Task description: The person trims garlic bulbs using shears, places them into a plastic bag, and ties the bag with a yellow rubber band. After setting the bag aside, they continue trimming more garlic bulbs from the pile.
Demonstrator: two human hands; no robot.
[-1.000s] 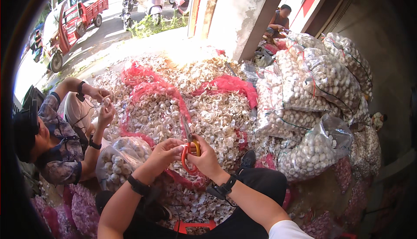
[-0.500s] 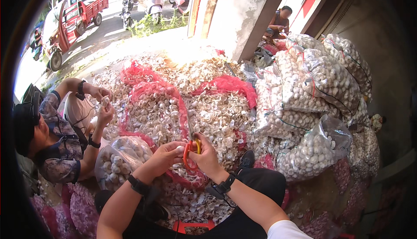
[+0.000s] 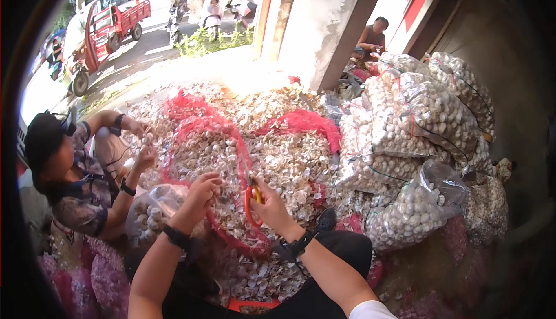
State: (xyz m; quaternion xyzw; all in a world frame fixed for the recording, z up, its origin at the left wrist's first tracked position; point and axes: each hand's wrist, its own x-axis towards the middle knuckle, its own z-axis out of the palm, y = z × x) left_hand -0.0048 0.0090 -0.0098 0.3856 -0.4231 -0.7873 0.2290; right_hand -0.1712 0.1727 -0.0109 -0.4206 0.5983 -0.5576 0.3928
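From afar I gripped scissors (image 3: 248, 204) in my right hand (image 3: 272, 208), couldn't tell whether my left hand (image 3: 201, 198) held anything, with filled garlic bags (image 3: 431, 107) at frame right, loose bulbs (image 3: 218, 148) remaining mid-frame

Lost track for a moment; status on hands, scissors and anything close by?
Right hand holds orange-and-yellow scissors. Left hand apart from them, grip unclear. Red mesh netting on the garlic peelings close by.

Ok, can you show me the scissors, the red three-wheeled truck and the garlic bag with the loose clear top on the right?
Scissors (image 3: 248, 203): head view, on the orange handle loop.
Red three-wheeled truck (image 3: 132, 18): head view, on its cargo bed.
Garlic bag (image 3: 403, 214): head view, on its bulging side.
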